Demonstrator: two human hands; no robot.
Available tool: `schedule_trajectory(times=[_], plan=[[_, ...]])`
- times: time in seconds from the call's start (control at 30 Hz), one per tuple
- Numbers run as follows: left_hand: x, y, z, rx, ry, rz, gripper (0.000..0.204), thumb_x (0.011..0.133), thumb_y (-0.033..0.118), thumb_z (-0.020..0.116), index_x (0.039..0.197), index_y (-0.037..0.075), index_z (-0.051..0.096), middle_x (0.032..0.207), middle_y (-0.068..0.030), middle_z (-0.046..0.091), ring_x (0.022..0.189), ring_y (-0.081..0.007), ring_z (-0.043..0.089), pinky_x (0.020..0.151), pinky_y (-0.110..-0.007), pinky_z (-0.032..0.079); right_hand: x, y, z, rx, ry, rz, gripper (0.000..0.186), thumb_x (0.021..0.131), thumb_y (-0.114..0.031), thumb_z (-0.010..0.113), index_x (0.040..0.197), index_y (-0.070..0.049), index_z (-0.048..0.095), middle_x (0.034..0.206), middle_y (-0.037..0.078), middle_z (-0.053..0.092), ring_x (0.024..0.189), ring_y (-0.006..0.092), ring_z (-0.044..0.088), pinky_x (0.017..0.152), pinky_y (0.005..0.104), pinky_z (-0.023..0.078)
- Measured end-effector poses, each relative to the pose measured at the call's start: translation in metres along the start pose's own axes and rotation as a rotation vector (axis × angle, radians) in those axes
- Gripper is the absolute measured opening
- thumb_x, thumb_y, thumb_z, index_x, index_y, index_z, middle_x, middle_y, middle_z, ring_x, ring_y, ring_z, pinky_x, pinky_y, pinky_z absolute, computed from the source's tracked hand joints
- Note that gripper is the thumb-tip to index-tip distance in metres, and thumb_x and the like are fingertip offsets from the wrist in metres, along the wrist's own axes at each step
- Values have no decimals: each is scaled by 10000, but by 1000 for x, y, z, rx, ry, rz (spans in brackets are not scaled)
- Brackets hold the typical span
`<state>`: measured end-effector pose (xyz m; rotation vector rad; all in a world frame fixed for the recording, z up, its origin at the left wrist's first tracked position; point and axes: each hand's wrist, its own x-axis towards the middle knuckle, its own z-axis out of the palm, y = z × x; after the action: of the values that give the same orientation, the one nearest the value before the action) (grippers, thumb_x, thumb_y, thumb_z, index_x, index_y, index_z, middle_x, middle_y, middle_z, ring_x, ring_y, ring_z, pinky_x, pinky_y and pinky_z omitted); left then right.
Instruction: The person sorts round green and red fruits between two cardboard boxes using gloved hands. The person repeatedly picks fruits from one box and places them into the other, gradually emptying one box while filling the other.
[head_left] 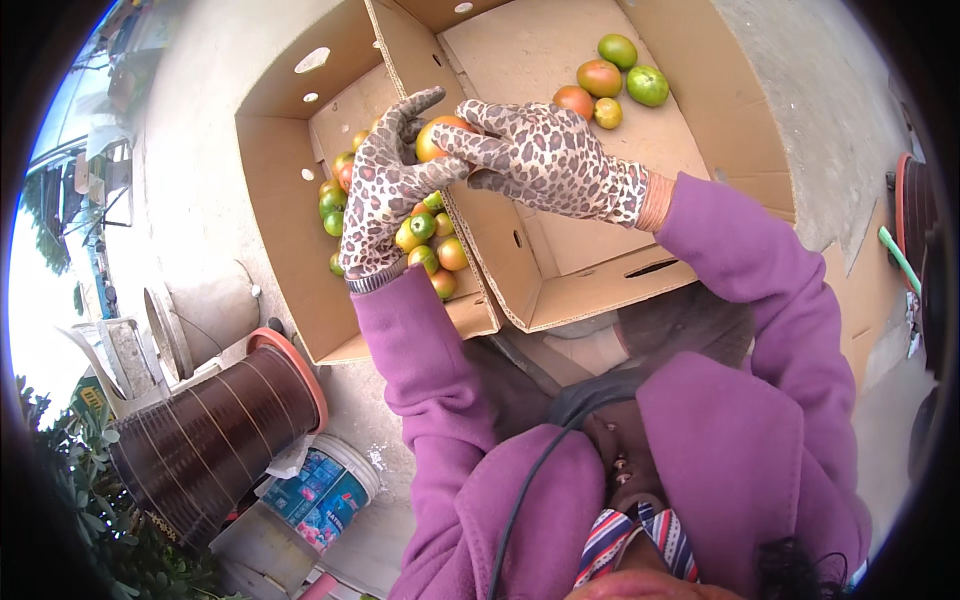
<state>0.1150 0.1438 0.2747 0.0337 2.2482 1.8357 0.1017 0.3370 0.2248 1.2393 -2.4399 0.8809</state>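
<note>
Over the divider between two cardboard boxes, my right hand (550, 155), in a leopard-print glove, has its fingers closed on an orange tomato (437, 138). My left hand (385, 180), gloved alike, curves around the tomato's other side. Its thumb and fingers are spread apart, and the thumb meets the fingers of my right hand. The left box (275, 190) contains many green, yellow and orange tomatoes (452, 254), partly hidden under my left hand and wrist. Several more, including a green tomato (648, 86), lie at the far side of the right box (640, 240).
A brown ribbed tub (215, 440) with an orange rim lies on its side at lower left. Beside it are a pale bucket (205, 315) and a blue printed bucket (325, 490). Green plants (90, 500) grow at the left edge. Another brown tub (918, 220) is at far right.
</note>
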Motion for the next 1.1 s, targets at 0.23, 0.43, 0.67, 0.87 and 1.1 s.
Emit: schedule_trajectory(times=[0.23, 0.43, 0.67, 0.87, 1.1], plan=[[13, -19, -14, -69, -79, -39, 795, 704, 53, 781, 1403, 19, 403, 1161, -173, 587, 1058, -212, 596, 911, -298, 495, 5, 18, 5, 304, 61, 43, 491, 786, -161, 743, 1233, -81, 557, 1161, 114, 590, 1043, 284, 604, 883, 370, 503], [18, -20, -13, -31, -20, -16, 676, 793, 80, 701, 1386, -31, 398, 1126, -185, 617, 955, -214, 639, 846, -276, 512, 5, 35, 13, 277, 158, 89, 459, 816, -208, 695, 1240, -106, 552, 1170, 93, 588, 1087, 287, 579, 902, 372, 491], [13, -83, -68, 912, 226, -292, 409, 773, 139, 725, 1145, 2, 627, 1034, -165, 684, 928, -268, 671, 839, -352, 529, 0, 117, 71, -149, -192, 331, 489, 826, -143, 648, 1292, -90, 510, 1223, 141, 580, 1138, 306, 552, 978, 439, 420], [40, -136, -29, 965, -88, -147, 295, 785, 225, 654, 994, 18, 676, 927, -209, 679, 910, -363, 651, 834, -430, 507, 1, 134, 90, -245, -410, 472, 368, 851, -251, 624, 1187, -104, 594, 1058, 115, 656, 997, 308, 612, 873, 442, 448], [52, -144, -31, 961, -16, -128, 332, 764, 213, 678, 1050, 43, 669, 952, -210, 676, 894, -362, 651, 844, -412, 512, -15, 135, 78, -155, 89, 329, 374, 933, -300, 531, 1250, -107, 581, 1182, 138, 624, 1112, 320, 575, 1002, 447, 396]])
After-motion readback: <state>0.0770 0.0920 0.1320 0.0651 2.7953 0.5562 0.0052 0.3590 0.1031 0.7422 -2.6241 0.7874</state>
